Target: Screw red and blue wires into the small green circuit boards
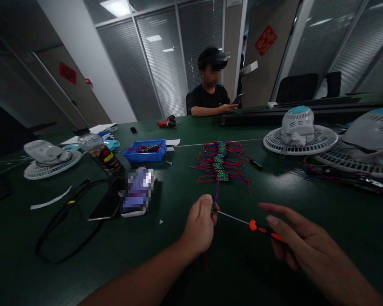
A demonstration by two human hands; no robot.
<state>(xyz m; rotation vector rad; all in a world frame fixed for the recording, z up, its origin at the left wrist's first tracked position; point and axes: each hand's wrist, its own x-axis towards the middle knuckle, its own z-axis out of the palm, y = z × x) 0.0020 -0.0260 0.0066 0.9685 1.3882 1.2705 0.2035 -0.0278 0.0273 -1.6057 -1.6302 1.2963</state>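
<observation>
Between the thumb and fingers of my left hand [200, 225] is a small green circuit board [213, 205], mostly covered by the fingers. Red and blue wires [217, 187] run up from it, and a red wire hangs below the hand. The handle of an orange and black screwdriver [264, 230] rests in the fingers of my right hand [306, 242]; its index finger is stretched out above the handle. The screwdriver's thin shaft points left, its tip touching or very near the held board. Just beyond lies a row of green circuit boards [221, 159] with red and blue wires spreading to both sides.
A blue bin [145, 151] holds wired boards. Left of it stand a bottle [102, 155] and a white fan part [51, 159]; two phones and a black cable [51, 227] lie nearer. White fans [300, 131] sit right. Across the green table, beyond a red drill [167, 122], a person [210, 93] holds a phone.
</observation>
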